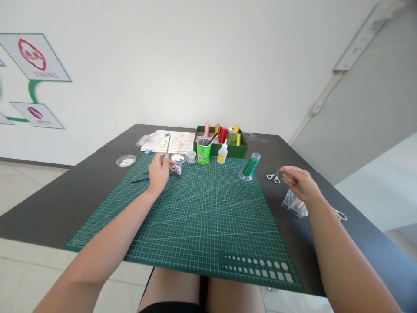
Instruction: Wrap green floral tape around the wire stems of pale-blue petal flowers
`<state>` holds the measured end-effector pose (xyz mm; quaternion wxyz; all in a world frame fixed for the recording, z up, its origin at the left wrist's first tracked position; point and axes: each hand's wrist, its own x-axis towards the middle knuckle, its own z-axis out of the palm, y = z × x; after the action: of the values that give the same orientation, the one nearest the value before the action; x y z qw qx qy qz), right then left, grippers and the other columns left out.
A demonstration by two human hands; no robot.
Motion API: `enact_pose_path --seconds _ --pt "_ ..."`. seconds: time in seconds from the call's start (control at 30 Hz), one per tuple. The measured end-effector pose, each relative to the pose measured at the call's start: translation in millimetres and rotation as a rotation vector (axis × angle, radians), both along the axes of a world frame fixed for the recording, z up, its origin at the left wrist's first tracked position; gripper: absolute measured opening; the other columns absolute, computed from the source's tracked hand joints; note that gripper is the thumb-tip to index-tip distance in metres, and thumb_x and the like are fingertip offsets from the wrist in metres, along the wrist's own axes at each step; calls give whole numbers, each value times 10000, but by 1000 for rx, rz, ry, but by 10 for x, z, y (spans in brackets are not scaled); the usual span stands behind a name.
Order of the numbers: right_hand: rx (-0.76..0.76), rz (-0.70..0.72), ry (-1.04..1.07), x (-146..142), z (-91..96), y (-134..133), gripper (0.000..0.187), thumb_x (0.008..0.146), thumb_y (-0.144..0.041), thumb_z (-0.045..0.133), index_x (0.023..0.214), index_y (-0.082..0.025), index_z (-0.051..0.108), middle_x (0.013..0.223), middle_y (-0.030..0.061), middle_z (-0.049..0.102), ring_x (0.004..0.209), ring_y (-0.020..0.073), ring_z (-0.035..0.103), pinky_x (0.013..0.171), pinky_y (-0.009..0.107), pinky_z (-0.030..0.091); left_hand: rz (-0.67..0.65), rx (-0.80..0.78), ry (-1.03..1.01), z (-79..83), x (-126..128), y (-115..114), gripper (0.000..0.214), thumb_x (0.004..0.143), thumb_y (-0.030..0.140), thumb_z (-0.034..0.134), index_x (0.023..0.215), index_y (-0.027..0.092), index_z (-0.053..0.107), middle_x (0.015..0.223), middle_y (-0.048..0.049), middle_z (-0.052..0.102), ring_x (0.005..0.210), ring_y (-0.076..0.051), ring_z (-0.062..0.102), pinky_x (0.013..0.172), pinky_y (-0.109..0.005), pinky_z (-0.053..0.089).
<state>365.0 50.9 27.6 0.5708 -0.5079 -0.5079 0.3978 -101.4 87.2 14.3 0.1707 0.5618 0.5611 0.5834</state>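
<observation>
My left hand (159, 171) is raised over the far left part of the green cutting mat (202, 217), its fingers pinched round a thin green wire stem (167, 145) that stands upright. A small purple flower piece (177, 169) lies just right of that hand. My right hand (298, 181) hovers over the dark table (65, 195) right of the mat, fingers curled together close to the small white scissors (273, 176); whether it holds anything is unclear. A clear plastic box (294, 205) lies under the right wrist.
A green box of thread spools (224, 141), a green cup with brushes (203, 151), a glue bottle (222, 153), a green bead tube (250, 166), small round dishes (125, 161) and papers (169, 141) stand at the back. Second scissors (340, 214) lie far right.
</observation>
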Motion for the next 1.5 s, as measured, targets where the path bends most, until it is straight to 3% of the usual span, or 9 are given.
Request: enact_pose_path --seconds 0.37,0.73,0.93,1.1,1.2,1.33,1.4,1.5 --pt "-1 -198 -21 437 -17 -95 431 571 -574 873 724 -210 702 421 -93 280 457 93 209 573 373 143 483 8 1 71 -867 291 96 1017 233 448 1057 182 518 843 -25 755 490 -111 608 559 -228 455" --pt "-58 -264 -82 680 -80 -162 475 543 -604 875 732 -200 712 457 -63 313 490 120 263 562 368 168 683 29 -65 117 -1319 248 60 1020 199 445 1055 183 491 777 21 696 483 -114 581 516 -237 422" --pt "-70 -360 -177 740 -94 -153 387 549 -538 826 671 -190 709 582 34 536 575 161 405 588 373 292 727 49 -20 195 -1355 170 77 1038 169 411 1071 172 481 781 41 684 484 -93 542 535 -219 394" --pt "-113 -535 -359 626 -120 -94 129 656 -310 768 681 -188 734 657 60 639 719 237 543 706 390 386 562 91 145 209 -989 175 145 1032 248 458 1143 189 532 810 19 736 530 -123 601 585 -232 445" --pt "-64 -686 -452 466 -103 -4 104 668 -207 704 761 -179 741 720 63 643 802 267 565 838 439 419 275 98 212 187 -529 101 183 1020 299 451 1139 194 541 769 16 734 492 -123 588 559 -231 434" --pt "181 -856 -542 37 -8 61 295 713 -123 498 891 -147 731 874 99 636 970 279 578 981 462 413 -173 -4 217 106 145 -189 224 998 379 470 1096 204 568 656 32 702 450 -126 565 521 -230 436" --pt "321 -766 -576 -304 31 12 292 686 -96 462 794 -184 718 868 88 654 923 256 607 935 421 457 -375 -64 169 64 408 -378 256 1001 422 461 1088 207 570 623 40 686 416 -119 538 476 -220 414" --pt "514 -289 -572 -922 17 -159 250 737 -106 470 612 -224 652 752 70 649 780 237 621 818 405 500 -575 -170 75 26 660 -643 273 1007 448 465 1087 206 562 607 43 682 379 -103 494 424 -201 374"
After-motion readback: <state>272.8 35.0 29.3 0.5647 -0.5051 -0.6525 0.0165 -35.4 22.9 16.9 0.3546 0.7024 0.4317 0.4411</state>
